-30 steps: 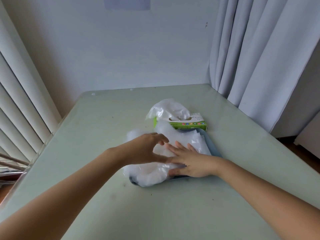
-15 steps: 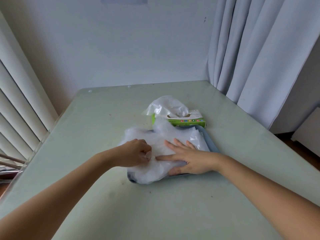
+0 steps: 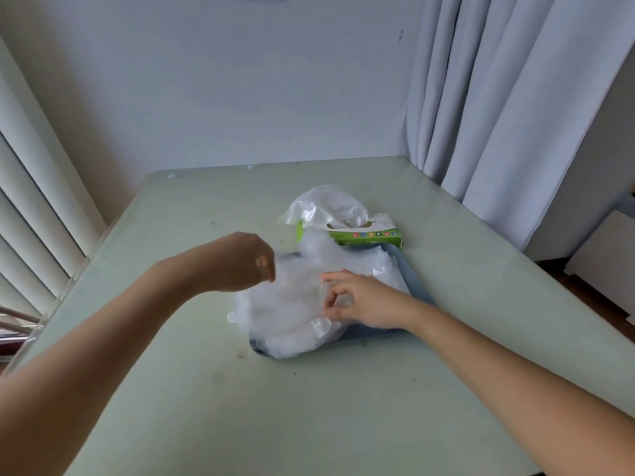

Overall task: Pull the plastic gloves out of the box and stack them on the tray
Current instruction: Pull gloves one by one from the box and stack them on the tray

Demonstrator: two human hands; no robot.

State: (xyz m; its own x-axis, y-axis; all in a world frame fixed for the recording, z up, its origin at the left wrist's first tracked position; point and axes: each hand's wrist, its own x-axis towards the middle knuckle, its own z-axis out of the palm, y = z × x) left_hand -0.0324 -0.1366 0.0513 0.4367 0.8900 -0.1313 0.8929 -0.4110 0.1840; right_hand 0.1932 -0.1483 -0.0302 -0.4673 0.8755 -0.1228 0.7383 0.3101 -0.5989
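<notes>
Gloves (image 3: 292, 314) on tray (image 3: 414, 280) | box (image 3: 371, 237) print illegible | right hand (image 3: 364, 300) pinches them

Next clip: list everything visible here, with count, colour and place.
table: one, pale green, fills the foreground
tray: one, blue-grey, mid-table, mostly covered
glove pile: one, clear-white, on tray, overhanging its near-left edge
box: one, green and white, just behind tray
loose glove: one, clear, sticking from box opening
curtain: one, grey-white, right
blinds: one set, white, left
left hand: one, blurred, raised over pile's left side
right hand: one, on pile, fingers pinching top film
</notes>
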